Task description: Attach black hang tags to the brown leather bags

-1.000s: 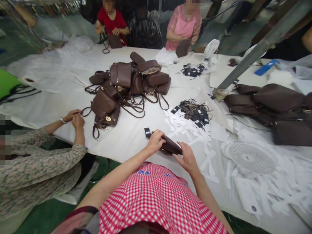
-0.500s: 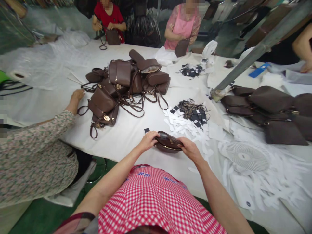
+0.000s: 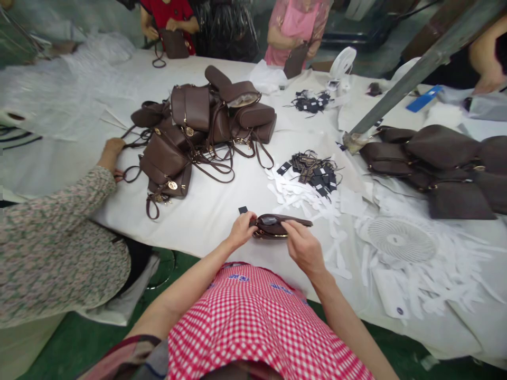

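Note:
A small dark brown handbag (image 3: 273, 228) is held just above the near edge of the white table, its opening facing up and a gold-coloured zip edge showing. My left hand (image 3: 242, 230) is closed on the bag's left end, where a black tag (image 3: 243, 210) sticks out above the fingers. At the opening's right part, my right hand (image 3: 304, 247) pinches the rim, its fingertips partly hidden by the bag. Something grey and shiny shows inside the bag.
A heap of brown handbags (image 3: 190, 113) lies ahead left, near a co-worker's hand (image 3: 113, 150). Black tags (image 3: 312, 169), white strips (image 3: 291, 192) and a white fan (image 3: 400, 240) lie to the right. Beyond a slanted metal pole (image 3: 404, 79) are more brown bags (image 3: 439, 153).
My right hand has shifted from the bag's right end inward along its opening, and the bag now looks flatter. The co-worker's hand at left has moved slightly left.

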A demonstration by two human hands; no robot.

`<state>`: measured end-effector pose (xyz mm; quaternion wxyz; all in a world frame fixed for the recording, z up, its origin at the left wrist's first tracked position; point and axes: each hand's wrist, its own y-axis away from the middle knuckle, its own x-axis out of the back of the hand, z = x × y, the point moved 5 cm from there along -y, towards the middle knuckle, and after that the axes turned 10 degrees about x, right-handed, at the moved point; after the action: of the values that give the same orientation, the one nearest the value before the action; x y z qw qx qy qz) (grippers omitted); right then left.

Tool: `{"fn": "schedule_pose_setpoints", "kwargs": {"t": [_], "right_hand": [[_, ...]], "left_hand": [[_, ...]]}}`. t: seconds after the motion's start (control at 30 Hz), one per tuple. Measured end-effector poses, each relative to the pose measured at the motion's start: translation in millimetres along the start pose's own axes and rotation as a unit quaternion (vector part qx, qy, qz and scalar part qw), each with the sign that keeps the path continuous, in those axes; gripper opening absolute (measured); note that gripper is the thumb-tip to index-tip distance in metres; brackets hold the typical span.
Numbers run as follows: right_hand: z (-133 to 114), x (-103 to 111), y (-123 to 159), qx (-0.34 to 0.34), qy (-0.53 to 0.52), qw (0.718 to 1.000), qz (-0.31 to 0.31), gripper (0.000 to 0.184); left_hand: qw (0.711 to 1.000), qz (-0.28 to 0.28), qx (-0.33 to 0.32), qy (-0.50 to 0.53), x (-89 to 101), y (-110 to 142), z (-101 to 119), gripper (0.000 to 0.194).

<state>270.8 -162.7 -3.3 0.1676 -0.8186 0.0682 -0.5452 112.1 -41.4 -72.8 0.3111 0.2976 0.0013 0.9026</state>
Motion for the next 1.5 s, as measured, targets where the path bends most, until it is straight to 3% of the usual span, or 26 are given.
{"fn": "schedule_pose_setpoints", "kwargs": {"t": [0.1, 0.2, 0.4, 0.5, 0.63, 0.7, 0.8, 0.9, 0.97, 1.07, 1.17, 1.27, 1.37, 1.5], "right_hand": [[-25.9, -31.6, -13.3, 0.003, -0.024, 0.997, -0.067, 0.044], [-28.1, -53.7, -21.0, -0.035, 0.009, 0.994, -0.102, 0.036], [-17.2, -64.4, -14.6, -0.074, 0.042, 0.984, -0.157, 0.023], [-14.2, -69.2, -14.4, -0.077, 0.032, 0.980, -0.179, 0.022], [-9.9, -71.9, -17.7, -0.099, 0.012, 0.973, -0.210, 0.019], [-13.0, -67.1, -16.9, -0.086, -0.028, 0.978, -0.186, 0.020], [-22.2, -51.1, -6.6, -0.049, -0.131, 0.988, -0.059, 0.022], [-14.1, -32.6, 18.0, -0.149, -0.143, 0.973, 0.105, 0.017], [-4.4, -24.3, 33.9, -0.237, -0.105, 0.952, 0.166, 0.012], [6.5, -19.1, 40.4, -0.284, -0.095, 0.938, 0.177, 0.009], [12.8, -18.2, 36.2, -0.292, -0.119, 0.932, 0.179, 0.013], [12.7, -19.7, 35.3, -0.310, -0.110, 0.927, 0.181, 0.018], [7.0, -18.9, 40.4, -0.334, -0.061, 0.923, 0.182, 0.022], [-4.0, -13.3, 45.0, -0.347, 0.031, 0.924, 0.160, 0.026]], "left_hand": [[1.000, -0.004, 0.011, 0.002, -1.4, 0.1, -1.0, 0.024], [0.999, -0.017, 0.004, 0.039, -2.3, -1.8, -5.1, 0.018], [0.962, -0.130, 0.051, 0.234, -6.9, -11.9, -27.5, 0.014], [0.952, -0.164, 0.070, 0.249, -8.1, -19.3, -29.1, 0.013], [0.949, -0.219, 0.058, 0.218, -9.3, -32.4, -15.2, 0.013], [0.950, -0.229, 0.041, 0.207, -6.9, -37.8, -6.7, 0.016], [0.956, -0.223, -0.007, 0.191, -2.6, -37.7, 4.1, 0.034], [0.956, -0.247, -0.054, 0.146, -9.2, -24.2, 12.3, 0.044], [0.959, -0.245, -0.101, 0.098, -16.2, -12.5, 19.6, 0.043], [0.959, -0.201, -0.194, 0.044, -22.4, 0.5, 35.1, 0.045], [0.946, -0.212, -0.245, 0.008, -28.6, 6.2, 48.3, 0.048], [0.930, -0.242, -0.271, -0.056, -35.0, 9.1, 57.1, 0.052], [0.915, -0.255, -0.296, -0.105, -40.1, 13.5, 63.0, 0.043], [0.915, -0.262, -0.286, -0.113, -46.5, 16.2, 64.4, 0.034]]}}
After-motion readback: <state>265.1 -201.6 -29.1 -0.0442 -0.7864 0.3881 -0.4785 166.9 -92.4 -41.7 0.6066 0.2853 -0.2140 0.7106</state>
